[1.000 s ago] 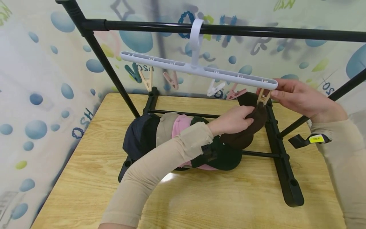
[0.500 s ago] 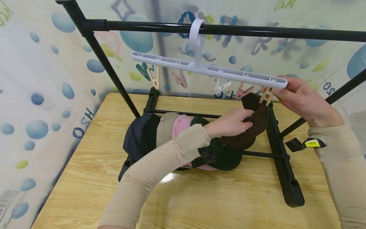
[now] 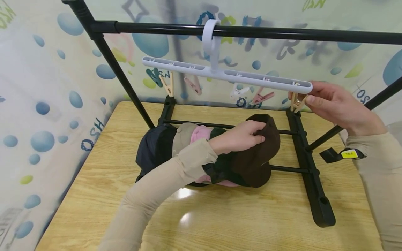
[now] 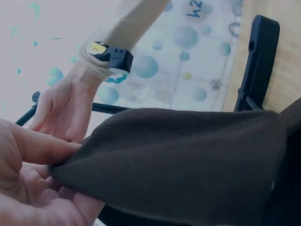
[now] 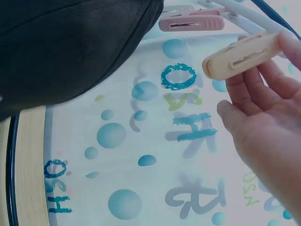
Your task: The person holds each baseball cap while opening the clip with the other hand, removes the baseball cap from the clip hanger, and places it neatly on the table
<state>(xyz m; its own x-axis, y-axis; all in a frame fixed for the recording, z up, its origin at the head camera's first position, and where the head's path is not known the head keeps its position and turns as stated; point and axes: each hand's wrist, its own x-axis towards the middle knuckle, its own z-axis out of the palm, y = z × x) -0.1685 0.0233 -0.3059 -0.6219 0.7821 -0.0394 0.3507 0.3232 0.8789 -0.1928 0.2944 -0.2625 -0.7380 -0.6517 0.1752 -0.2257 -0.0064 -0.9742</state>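
A brown cap (image 3: 271,139) is pinched at its edge between the thumb and fingers of my left hand (image 3: 240,137). In the left wrist view the cap (image 4: 178,160) stretches away from the fingertips, its fabric finely ribbed. My right hand (image 3: 340,106) is at the right end of a white clip hanger (image 3: 188,69), pinching a beige clothespin (image 3: 296,103) that hangs from it. The right wrist view shows this clothespin (image 5: 242,56) between thumb and fingers, apart from the cap. More caps lie overlapped below: navy (image 3: 152,150), beige (image 3: 183,137), pink (image 3: 200,133) and dark green (image 3: 216,172).
The hanger hooks over a black rack bar (image 3: 282,33). Green (image 3: 154,76), beige (image 3: 168,85), pink (image 3: 193,84) and white (image 3: 239,91) clothespins dangle along it. Black rack feet (image 3: 311,195) stand on the wooden table (image 3: 226,216), with a patterned curtain (image 3: 47,87) behind.
My left hand has moved left and down with the brown cap, away from the beige clothespin. The hanger swung right, then slightly back; my right hand stayed at its end.
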